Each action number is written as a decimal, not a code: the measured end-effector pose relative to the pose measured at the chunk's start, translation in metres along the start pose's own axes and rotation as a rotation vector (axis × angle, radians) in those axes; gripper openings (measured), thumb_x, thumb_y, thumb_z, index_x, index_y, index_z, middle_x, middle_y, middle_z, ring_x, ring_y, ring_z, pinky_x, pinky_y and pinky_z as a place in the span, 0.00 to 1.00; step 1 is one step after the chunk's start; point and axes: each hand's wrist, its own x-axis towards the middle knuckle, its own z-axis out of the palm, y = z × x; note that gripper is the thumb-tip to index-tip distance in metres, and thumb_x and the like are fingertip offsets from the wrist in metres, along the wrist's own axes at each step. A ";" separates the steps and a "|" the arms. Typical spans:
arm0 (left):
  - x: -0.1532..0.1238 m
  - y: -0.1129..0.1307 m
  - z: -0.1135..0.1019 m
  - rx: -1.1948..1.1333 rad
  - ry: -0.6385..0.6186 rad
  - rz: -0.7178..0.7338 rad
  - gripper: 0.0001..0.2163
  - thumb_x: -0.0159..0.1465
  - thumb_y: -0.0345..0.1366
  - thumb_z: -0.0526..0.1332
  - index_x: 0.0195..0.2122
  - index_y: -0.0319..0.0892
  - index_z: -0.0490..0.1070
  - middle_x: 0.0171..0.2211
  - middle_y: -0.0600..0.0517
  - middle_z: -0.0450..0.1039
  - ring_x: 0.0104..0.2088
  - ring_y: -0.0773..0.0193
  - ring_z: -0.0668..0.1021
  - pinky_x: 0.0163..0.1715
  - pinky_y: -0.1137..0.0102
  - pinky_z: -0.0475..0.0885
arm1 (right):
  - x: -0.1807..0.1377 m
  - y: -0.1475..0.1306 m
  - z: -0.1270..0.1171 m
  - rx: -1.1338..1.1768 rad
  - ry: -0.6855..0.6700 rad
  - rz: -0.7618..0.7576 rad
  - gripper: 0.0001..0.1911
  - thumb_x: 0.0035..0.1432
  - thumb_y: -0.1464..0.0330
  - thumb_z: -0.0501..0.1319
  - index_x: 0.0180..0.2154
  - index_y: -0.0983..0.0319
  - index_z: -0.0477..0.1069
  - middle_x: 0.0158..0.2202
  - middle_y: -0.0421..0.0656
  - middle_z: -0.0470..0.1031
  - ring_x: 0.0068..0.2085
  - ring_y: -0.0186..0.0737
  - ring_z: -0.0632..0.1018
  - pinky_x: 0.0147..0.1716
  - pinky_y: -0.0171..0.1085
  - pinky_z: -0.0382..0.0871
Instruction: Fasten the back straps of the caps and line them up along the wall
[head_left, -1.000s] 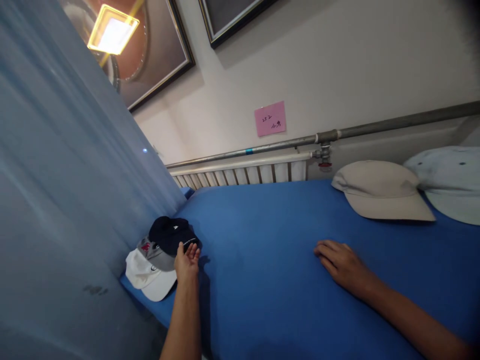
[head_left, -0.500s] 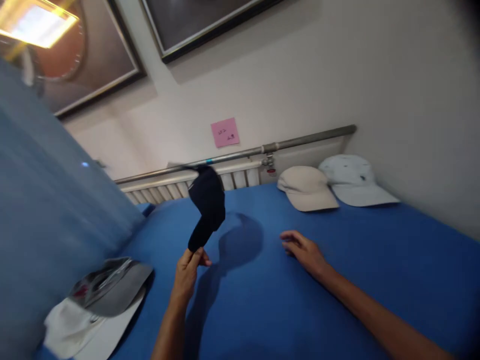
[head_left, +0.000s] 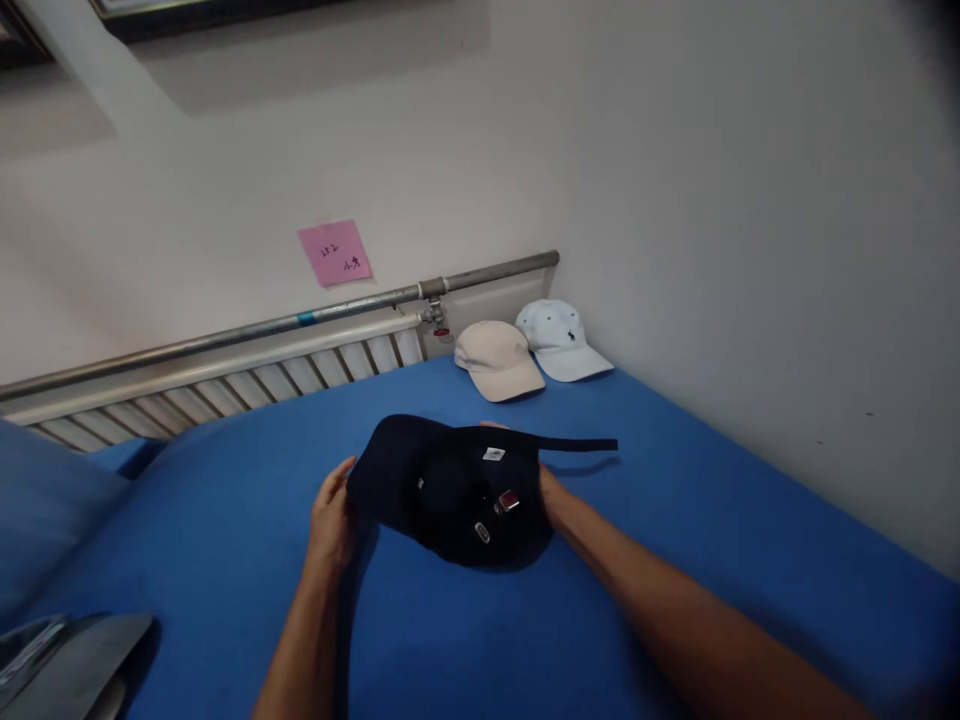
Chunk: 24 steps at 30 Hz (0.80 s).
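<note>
A dark navy cap (head_left: 450,485) is held upside down just above the blue surface (head_left: 675,560), its inside with small white labels and a metal buckle facing up. Its strap sticks out to the right. My left hand (head_left: 334,515) grips the brim at the cap's left edge. My right hand (head_left: 546,490) holds the cap's right side and is mostly hidden behind the crown. At the back against the wall lie a beige cap (head_left: 495,358) and a pale blue cap (head_left: 561,338), side by side.
A grey cap (head_left: 67,655) lies at the bottom left corner. A white radiator (head_left: 225,375) and a metal pipe (head_left: 300,320) run along the wall, under a pink note (head_left: 334,252). A blue curtain (head_left: 45,500) hangs at the left.
My left hand lifted the navy cap off the pile at the left and brought it to the middle. My right hand left the surface and took the cap's other side. The view turned right.
</note>
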 end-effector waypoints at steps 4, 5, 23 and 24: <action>-0.012 0.008 0.000 0.161 0.150 0.118 0.14 0.57 0.23 0.62 0.42 0.46 0.76 0.45 0.47 0.74 0.44 0.63 0.76 0.39 0.75 0.72 | 0.001 -0.003 0.008 0.040 0.016 0.049 0.21 0.59 0.62 0.54 0.54 0.57 0.64 0.39 0.43 0.77 0.39 0.44 0.78 0.41 0.43 0.73; -0.019 0.013 0.004 0.271 0.134 0.214 0.15 0.56 0.24 0.64 0.42 0.47 0.77 0.46 0.48 0.74 0.48 0.61 0.74 0.45 0.73 0.70 | 0.001 -0.004 0.009 0.038 0.029 0.050 0.20 0.59 0.62 0.54 0.53 0.57 0.64 0.40 0.43 0.76 0.41 0.44 0.77 0.42 0.43 0.73; -0.026 0.053 0.046 0.687 -0.290 0.143 0.16 0.43 0.10 0.62 0.17 0.41 0.69 0.20 0.56 0.62 0.24 0.66 0.64 0.26 0.75 0.54 | -0.001 -0.018 0.000 -0.710 -0.293 -0.578 0.05 0.50 0.76 0.57 0.29 0.60 0.64 0.37 0.43 0.76 0.40 0.42 0.75 0.48 0.45 0.62; -0.026 0.055 0.045 0.699 -0.327 0.119 0.16 0.43 0.11 0.62 0.17 0.41 0.70 0.20 0.56 0.63 0.24 0.66 0.65 0.26 0.75 0.54 | -0.003 -0.020 0.002 -0.734 -0.336 -0.576 0.07 0.48 0.77 0.56 0.30 0.60 0.65 0.33 0.42 0.76 0.37 0.40 0.75 0.46 0.43 0.62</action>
